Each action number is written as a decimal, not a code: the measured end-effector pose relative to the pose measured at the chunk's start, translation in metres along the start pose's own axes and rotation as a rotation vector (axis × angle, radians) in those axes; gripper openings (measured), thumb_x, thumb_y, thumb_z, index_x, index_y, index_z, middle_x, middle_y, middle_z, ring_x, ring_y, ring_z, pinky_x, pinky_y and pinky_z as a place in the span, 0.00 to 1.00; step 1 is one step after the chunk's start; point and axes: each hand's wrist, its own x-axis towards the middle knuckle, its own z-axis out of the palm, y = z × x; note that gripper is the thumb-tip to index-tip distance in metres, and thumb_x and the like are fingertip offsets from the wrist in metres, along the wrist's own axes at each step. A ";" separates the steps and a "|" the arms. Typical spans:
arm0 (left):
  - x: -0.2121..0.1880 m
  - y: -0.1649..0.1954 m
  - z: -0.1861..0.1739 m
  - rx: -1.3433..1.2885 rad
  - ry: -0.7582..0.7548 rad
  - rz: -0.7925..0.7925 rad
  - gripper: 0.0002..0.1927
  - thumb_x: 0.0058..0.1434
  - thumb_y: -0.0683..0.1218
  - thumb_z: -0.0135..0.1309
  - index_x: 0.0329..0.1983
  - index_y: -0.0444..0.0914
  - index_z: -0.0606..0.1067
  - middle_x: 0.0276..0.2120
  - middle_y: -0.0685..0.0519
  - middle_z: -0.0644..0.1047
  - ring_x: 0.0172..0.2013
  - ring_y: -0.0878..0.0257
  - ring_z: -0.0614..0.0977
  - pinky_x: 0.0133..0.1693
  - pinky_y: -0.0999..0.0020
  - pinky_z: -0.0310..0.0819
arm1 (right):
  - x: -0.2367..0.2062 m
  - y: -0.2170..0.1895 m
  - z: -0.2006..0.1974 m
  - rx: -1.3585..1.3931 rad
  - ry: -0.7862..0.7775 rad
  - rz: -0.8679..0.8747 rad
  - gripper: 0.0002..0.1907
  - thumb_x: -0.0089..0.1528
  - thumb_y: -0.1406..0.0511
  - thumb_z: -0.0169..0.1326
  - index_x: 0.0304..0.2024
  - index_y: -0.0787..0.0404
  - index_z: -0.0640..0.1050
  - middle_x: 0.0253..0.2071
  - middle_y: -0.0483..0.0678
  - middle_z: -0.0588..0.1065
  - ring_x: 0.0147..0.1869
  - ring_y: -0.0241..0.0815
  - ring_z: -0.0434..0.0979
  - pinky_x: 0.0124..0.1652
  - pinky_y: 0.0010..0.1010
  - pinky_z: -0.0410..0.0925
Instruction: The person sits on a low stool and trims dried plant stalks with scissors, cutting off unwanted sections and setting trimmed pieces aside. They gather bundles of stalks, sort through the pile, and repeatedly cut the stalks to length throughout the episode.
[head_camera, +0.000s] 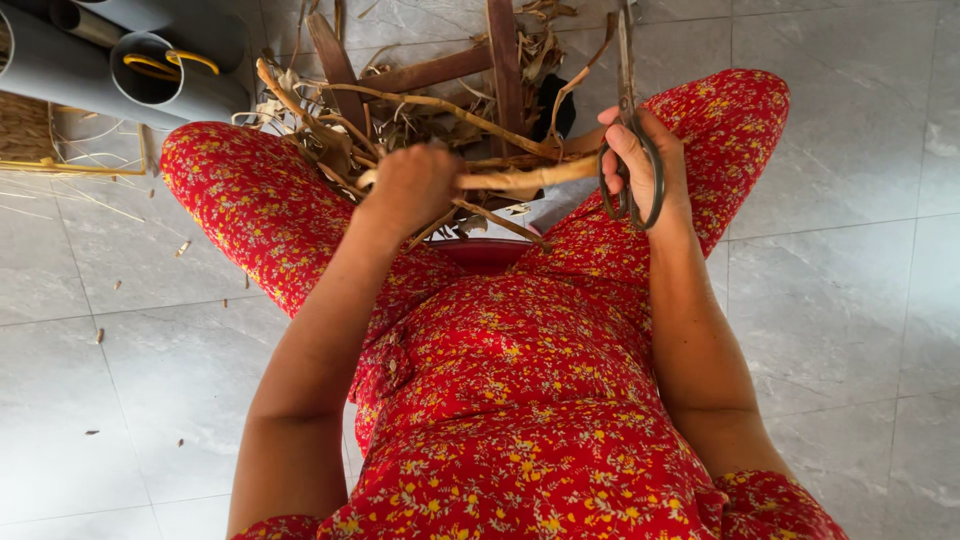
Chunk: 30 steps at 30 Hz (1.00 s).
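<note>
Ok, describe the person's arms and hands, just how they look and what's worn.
Both arms are bare from the upper arm down, with no sleeves showing. The left hand and right hand wear no gloves, rings, watch or bracelets. The fingers are bare too.

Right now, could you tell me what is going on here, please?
A seated person in a red floral dress grips a pale dried stalk in the left hand. The right hand holds large dark scissors beside it. Dried stems and leaves are piled ahead on the tiled floor, near grey pipes.
</note>
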 end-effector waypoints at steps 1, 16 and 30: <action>0.002 0.001 0.014 0.072 -0.045 0.005 0.09 0.65 0.50 0.60 0.40 0.41 0.82 0.36 0.46 0.81 0.34 0.52 0.85 0.34 0.57 0.82 | -0.001 0.003 0.001 0.037 0.013 0.021 0.17 0.70 0.57 0.58 0.54 0.62 0.76 0.26 0.42 0.71 0.23 0.30 0.68 0.24 0.21 0.60; -0.011 -0.034 0.013 -0.954 0.369 -0.232 0.13 0.59 0.49 0.68 0.45 0.41 0.85 0.22 0.59 0.77 0.25 0.75 0.70 0.28 0.74 0.67 | -0.041 0.007 -0.001 -0.058 0.035 -0.133 0.25 0.70 0.49 0.55 0.59 0.61 0.74 0.33 0.44 0.73 0.33 0.31 0.72 0.33 0.20 0.63; -0.015 -0.017 -0.003 -0.860 0.261 -0.230 0.13 0.59 0.53 0.67 0.44 0.44 0.85 0.22 0.56 0.81 0.19 0.71 0.80 0.24 0.71 0.73 | -0.007 0.048 0.041 -0.332 -0.085 -0.096 0.28 0.62 0.58 0.66 0.60 0.63 0.76 0.38 0.43 0.76 0.37 0.32 0.74 0.36 0.24 0.69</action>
